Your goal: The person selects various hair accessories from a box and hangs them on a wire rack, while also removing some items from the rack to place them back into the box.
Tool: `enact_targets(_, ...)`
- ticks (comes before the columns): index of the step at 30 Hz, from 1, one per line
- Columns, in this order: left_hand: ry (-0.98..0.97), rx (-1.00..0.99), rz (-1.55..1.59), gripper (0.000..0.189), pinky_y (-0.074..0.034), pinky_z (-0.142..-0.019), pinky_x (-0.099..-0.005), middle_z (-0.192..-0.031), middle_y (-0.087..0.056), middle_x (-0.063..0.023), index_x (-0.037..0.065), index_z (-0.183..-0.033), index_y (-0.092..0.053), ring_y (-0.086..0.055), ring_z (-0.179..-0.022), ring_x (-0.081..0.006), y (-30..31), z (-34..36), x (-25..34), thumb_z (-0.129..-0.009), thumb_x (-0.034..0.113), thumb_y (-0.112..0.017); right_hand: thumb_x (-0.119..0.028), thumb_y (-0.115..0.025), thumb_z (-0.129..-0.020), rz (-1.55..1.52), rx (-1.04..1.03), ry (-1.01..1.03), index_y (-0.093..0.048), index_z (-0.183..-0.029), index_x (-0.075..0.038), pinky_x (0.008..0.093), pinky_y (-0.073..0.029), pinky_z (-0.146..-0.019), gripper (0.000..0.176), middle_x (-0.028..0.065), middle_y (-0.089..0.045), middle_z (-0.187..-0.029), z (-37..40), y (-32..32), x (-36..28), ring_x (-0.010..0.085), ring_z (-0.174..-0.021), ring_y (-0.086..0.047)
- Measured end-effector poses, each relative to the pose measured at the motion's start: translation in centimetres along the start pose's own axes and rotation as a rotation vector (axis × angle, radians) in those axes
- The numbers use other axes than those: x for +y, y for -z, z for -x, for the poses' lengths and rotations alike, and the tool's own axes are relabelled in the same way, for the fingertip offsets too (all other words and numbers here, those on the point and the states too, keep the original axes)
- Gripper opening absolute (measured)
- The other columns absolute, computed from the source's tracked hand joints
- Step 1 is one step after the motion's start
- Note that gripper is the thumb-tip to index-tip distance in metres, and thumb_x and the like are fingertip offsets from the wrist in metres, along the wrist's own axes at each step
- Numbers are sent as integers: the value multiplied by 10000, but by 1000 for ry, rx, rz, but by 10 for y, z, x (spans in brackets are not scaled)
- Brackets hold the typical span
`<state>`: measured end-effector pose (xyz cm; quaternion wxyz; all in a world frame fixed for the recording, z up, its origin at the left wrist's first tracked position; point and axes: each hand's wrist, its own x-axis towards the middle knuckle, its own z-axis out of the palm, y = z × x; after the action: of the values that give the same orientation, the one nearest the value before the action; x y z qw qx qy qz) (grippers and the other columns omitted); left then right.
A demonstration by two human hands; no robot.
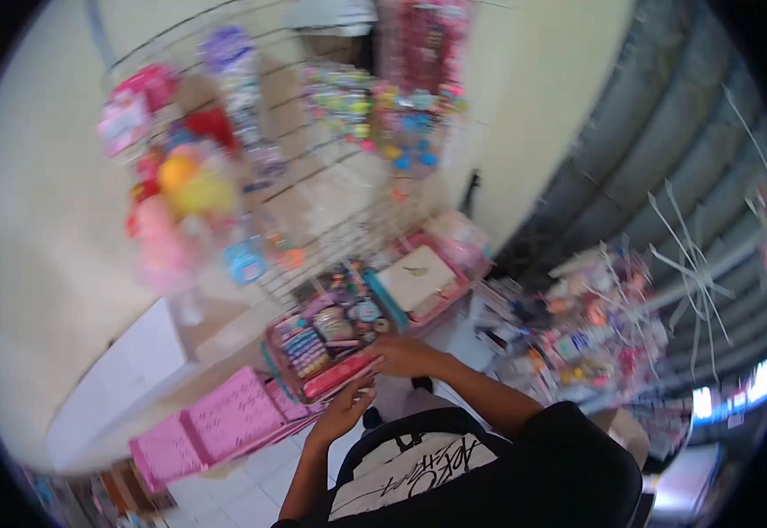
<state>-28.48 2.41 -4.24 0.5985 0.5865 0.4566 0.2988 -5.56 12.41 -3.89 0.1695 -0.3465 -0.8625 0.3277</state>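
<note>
A shallow tray [269, 349] holds several small goods, among them a block of colored beads or little bottles [304, 350]. Along its near side lies a long pink-red case [335, 377], its exact kind blurred. My right hand [408, 356] closes over the right end of this case, with its fingertips partly hidden. Just below, my left hand [345, 409] curls its fingers at the near edge of the tray, under the case's right end. What the left fingers grip is too blurred to make out.
A pink patterned box-like piece [229, 420] stands left of the tray. Behind it, a wire rack [313, 176] carries hanging toys and packets. Another pink bin [467, 295] with a white lid-like panel sits beyond, and packaged goods [577, 326] crowd the right by a shutter [656, 132].
</note>
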Motion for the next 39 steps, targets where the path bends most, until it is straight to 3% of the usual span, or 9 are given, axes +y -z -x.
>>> enact_targets(4,61,-467,-268,600,-515,-898,-361,-1246,-631,-227,-13,-1374,-496,-654,-1072,-307,-28,-30,-1,-970,422,-594,-355,-662,-847,276,-527,-480,-659,-1128,-53,494,-522,-892,413,173,-686,-1104,109,-32,5,359,-1056,-657)
enact_targets(14,-162,-1106,-678,577,-465,-1010,-403,-1317,-582,-241,-3,-1354,-511,-582,-1217,-344,-196,-89,50,-957,400,-622,-351,-625,-856,45,68,-994,-667,-1120,-23,473,-523,-883,422,174,-691,-1083,335,-35,-38,352,-1052,-652)
enact_targets(19,-333,-1406,-779,562,-470,-981,-414,-1240,-600,-240,-7,-1333,-518,-601,-1159,-346,-318,-77,62,-947,382,-646,-264,-627,-872,-329,211,-678,-686,-1117,8,404,-520,-861,371,192,-711,-1055,477,39,-64,295,-960,-681)
enact_targets(23,-553,-1630,-693,549,-421,-1051,-392,-1304,-561,-234,-14,-1364,-489,-547,-1231,-335,-425,-42,85,-932,260,-687,-228,-669,-867,-366,566,-959,-689,-1104,10,355,-527,-776,336,130,-729,-994,635,86,-126,188,-879,-671)
enact_targets(26,-750,-1641,-697,569,-366,-1101,-409,-1389,-496,-224,-9,-1386,-465,-475,-1297,-372,-490,-16,98,-915,216,-691,-220,-668,-856,-352,707,-1155,-716,-982,14,352,-521,-721,271,133,-727,-870,735,65,-149,199,-795,-669)
enact_targets(32,-1096,-1490,-743,648,-267,-1154,-503,-1560,-297,-183,59,-1427,-448,-246,-1457,-401,-558,-1,91,-858,210,-716,-160,-661,-788,-510,72,-1745,-740,-925,52,392,-573,-696,265,159,-741,-901,804,-61,-159,250,-796,-722)
enact_targets(34,-1163,-1488,-984,649,-282,-1140,-529,-1561,-307,-156,126,-1434,-465,-200,-1482,-383,-562,-8,85,-842,211,-719,-136,-664,-774,-577,-20,-1655,-733,-928,57,381,-575,-690,257,156,-741,-895,805,-100,-167,251,-792,-721)
enact_targets(36,-1132,-1536,-1024,660,-268,-1152,-508,-1570,-296,-131,147,-1431,-466,-193,-1482,-395,-562,-17,83,-823,171,-724,-127,-662,-757,-700,150,-1696,-725,-878,62,385,-565,-669,233,154,-731,-831,795,-139,-167,254,-766,-715)
enact_targets(39,-1040,-1583,-951,665,-267,-1152,-514,-1570,-297,-120,160,-1423,-471,-168,-1493,-391,-560,-21,80,-810,156,-729,-248,-723,-738,-358,513,-1591,-720,-849,-18,462,-543,-675,256,180,-685,-763,769,-184,-156,337,-734,-687)
